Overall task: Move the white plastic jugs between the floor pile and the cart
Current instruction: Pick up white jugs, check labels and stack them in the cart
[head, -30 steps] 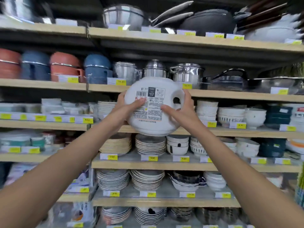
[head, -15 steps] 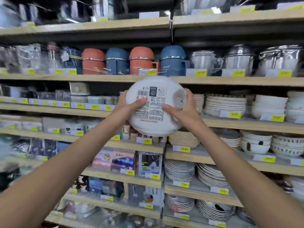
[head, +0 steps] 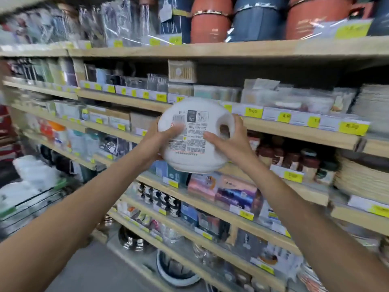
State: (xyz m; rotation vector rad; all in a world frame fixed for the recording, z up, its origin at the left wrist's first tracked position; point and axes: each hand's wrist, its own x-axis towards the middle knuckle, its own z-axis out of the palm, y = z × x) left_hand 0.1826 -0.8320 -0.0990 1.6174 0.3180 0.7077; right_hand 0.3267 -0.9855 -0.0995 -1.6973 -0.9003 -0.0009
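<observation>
A white plastic jug [head: 194, 153] with a printed label and a handle hole is held up in front of me, at chest height before the shelves. My left hand [head: 159, 138] grips its left side with the thumb across the label. My right hand [head: 228, 140] grips the right side at the handle, thumb on the label. At the far left, a wire cart [head: 31, 199] holds more white jugs [head: 31, 173], blurred.
Wooden store shelves [head: 210, 49] packed with boxed goods, jars and pots fill the view ahead and to the right. Yellow price tags line the shelf edges. Grey floor [head: 94, 268] shows at the lower left, with metal pots [head: 130, 239] standing by the bottom shelf.
The view has swung left and down along the aisle; the shelves slid to the right and the cart came into sight at the left. Both hands kept hold of the jug.
</observation>
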